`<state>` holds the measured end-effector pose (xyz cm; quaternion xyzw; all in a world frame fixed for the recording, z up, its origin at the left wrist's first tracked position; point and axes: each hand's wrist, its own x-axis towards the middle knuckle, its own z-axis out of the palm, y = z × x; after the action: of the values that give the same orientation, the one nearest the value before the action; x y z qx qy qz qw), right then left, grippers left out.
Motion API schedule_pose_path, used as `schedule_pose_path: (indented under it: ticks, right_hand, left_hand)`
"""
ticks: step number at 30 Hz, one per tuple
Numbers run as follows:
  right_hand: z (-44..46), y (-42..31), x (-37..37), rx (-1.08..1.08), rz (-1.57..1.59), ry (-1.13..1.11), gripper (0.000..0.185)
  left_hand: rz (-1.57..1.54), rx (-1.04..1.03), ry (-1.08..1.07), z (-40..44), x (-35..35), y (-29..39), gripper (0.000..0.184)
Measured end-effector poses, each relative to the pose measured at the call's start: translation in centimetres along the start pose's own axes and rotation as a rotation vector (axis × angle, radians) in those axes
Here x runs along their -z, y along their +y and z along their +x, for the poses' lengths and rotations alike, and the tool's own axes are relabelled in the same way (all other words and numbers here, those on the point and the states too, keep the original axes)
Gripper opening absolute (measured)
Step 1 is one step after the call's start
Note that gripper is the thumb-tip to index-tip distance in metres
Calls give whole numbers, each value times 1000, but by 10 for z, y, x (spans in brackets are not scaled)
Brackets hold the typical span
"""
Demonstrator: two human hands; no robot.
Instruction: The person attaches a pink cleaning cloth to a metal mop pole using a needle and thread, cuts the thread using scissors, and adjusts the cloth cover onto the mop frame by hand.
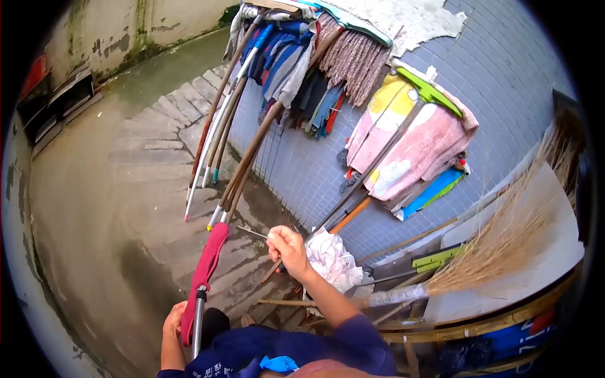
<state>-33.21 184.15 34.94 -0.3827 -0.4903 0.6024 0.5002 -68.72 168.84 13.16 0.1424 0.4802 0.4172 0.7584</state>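
A flat mop with a crimson cloth-covered head (208,271) and a silver pole (198,321) slants up in front of my body. My left hand (174,319) is closed at the lower left edge of that head, its fingertips partly hidden behind the cloth. Further right, my right hand (288,249) makes a fist around a thin grey metal rod (251,232), which sticks out to the left. How far the rod runs past the fist is hidden. Just behind this hand are a crumpled white cloth (331,258) and several mop handles.
Several mops with a striped cloth head (280,66) and a stringy head (353,60) hang over a blue-tiled wall (498,69). A green squeegee (428,94) lies by a pink towel (428,138). A straw broom (491,252) leans at right. Wet concrete (82,189) spreads left.
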Motion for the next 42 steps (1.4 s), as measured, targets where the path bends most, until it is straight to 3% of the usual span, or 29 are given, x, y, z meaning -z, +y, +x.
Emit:
schedule_pose_path:
  ticks: [8, 12, 17, 18, 22, 28, 29, 34, 36, 42]
  right_hand:
    - [145, -45, -12, 135, -107, 4, 13]
    - [224, -69, -39, 206, -245, -25, 13]
    - [324, -133, -102, 171, -561, -77, 13]
    - [368, -158, -122, 234, -682, -96, 14]
    - [438, -226, -152, 281, -868, -48, 15]
    - [531, -341, -154, 654, -1174, 160, 21]
    - [542, -364, -160, 612, -1195, 252, 22]
    - [627, -478, -137, 912, -1365, 506, 29]
    - [663, -514, -128, 1049, -1439, 629, 28]
    - [763, -586, -92, 1026, -1526, 751, 30]
  left_hand:
    - [82, -47, 38, 86, 23, 67, 20]
    - [450, 87, 81, 136, 38, 140, 15]
    - [139, 61, -8, 181, 47, 236, 34]
    - [199, 143, 102, 192, 47, 274, 39]
    - [199, 95, 72, 205, 52, 320, 37]
    - [45, 103, 87, 221, 75, 367, 26]
    - [33, 95, 100, 220, 75, 377, 24]
    - [-2, 52, 194, 220, 63, 398, 22]
    - [-155, 45, 224, 230, 64, 399, 21]
    - [-248, -66, 326, 265, 45, 403, 21]
